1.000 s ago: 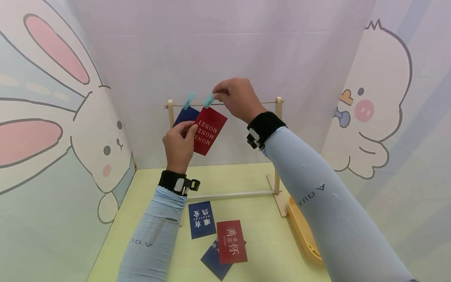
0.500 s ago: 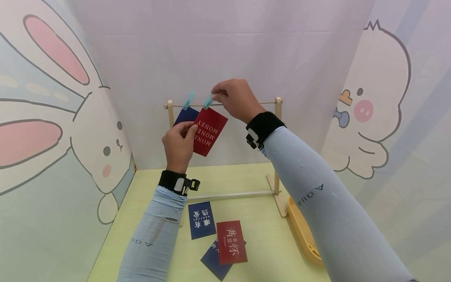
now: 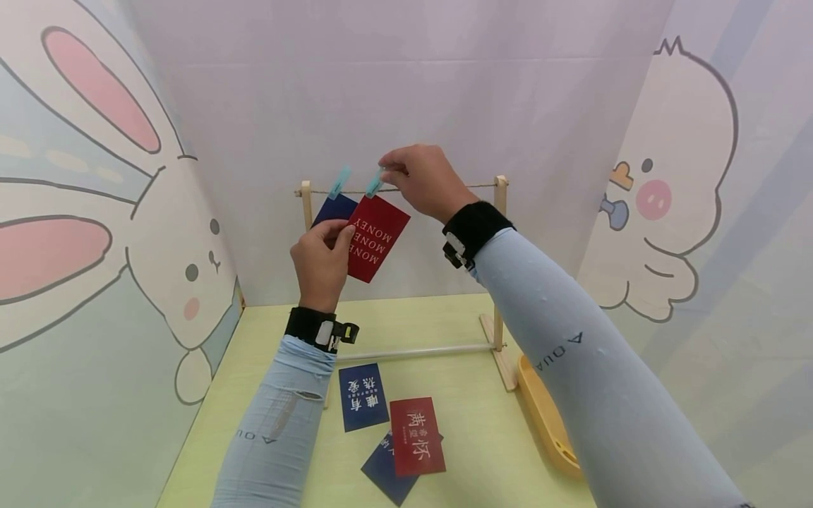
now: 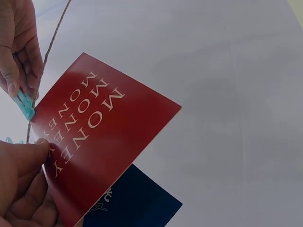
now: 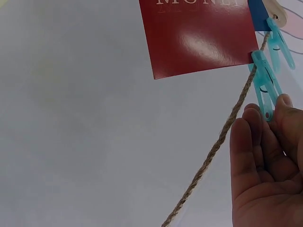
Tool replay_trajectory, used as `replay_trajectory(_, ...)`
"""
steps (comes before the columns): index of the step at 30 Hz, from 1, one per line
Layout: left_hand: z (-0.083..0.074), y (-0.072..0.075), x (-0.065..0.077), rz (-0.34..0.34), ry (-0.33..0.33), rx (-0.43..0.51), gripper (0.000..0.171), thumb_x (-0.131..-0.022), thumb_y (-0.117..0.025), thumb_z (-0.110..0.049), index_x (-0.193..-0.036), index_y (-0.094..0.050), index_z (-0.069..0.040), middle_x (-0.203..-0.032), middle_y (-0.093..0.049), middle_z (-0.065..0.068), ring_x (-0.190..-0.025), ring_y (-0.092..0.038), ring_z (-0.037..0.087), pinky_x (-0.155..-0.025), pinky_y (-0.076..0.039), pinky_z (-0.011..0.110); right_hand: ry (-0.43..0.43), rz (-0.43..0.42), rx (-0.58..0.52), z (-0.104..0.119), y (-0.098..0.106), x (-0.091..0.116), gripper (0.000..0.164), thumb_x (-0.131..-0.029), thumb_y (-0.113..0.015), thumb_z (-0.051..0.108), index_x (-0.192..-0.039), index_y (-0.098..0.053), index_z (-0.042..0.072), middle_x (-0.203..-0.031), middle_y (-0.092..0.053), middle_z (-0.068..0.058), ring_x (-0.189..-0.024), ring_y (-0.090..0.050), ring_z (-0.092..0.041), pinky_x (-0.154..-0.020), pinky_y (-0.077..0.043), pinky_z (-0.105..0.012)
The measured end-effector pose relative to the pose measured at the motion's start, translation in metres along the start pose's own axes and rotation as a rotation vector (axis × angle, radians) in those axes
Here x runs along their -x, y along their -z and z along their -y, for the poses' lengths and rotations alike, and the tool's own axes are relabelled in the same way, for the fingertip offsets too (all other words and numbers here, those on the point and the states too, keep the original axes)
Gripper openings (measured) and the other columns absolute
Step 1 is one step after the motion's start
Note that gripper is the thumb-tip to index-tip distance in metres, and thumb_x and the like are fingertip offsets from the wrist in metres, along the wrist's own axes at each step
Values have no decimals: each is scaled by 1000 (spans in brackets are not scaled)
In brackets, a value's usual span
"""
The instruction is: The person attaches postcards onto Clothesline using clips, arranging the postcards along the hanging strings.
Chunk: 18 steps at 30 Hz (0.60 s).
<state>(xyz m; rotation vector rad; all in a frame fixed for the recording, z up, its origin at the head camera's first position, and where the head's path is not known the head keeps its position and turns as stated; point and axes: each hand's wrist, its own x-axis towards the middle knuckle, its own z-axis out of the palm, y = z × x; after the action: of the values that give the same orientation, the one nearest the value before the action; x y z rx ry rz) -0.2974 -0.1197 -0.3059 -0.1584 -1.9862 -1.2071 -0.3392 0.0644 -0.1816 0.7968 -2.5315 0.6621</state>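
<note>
My left hand (image 3: 320,267) pinches a red card (image 3: 376,236) printed with "MONEY" by its left side, thumb in front. At the card's upper corner, a teal clothespin (image 5: 264,81) sits on the twine (image 5: 221,142). The handle end of that clothespin is between the thumb and fingers of my right hand (image 3: 424,176). Left of it, a second teal clothespin (image 3: 339,182) is on the twine with a dark blue card (image 3: 335,207) under it. In the left wrist view the blue card (image 4: 137,198) shows partly behind the red one.
The twine runs between two wooden posts (image 3: 499,261) of a stand with a pale lower bar (image 3: 419,351). On the yellow-green table (image 3: 267,374) lie a blue card (image 3: 363,396) and a red card (image 3: 418,434) overlapping another blue card (image 3: 389,469). A yellow tray (image 3: 540,402) stands at right.
Hardly anything differs. Both hands keep their holds on the red card and the clothespin, and the view has shifted very slightly.
</note>
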Motion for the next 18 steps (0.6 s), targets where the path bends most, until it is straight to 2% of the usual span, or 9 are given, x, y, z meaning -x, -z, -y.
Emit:
replay_trajectory(9,2,1,1,-12,-43,-54,32,-89,-66,-36,-110,-69,-12,-99,-70,2,-81,-60,6,-73,-56,36,3,-1,-12,-1,1,1,33,-94,-59,25,-126,-61,17,-110,-66,3,-93,-56,-5,-85,-49,-22)
replay_trajectory(18,1,3,6,-55,-121,-183,37,-85,-69,-36,-109,-70,-8,-99,-62,9,-92,-55,17,-76,-56,40,0,0,-25,-2,-1,1,34,-94,-59,25,-127,-60,17,-112,-65,2,-96,-56,-5,-86,-48,-23)
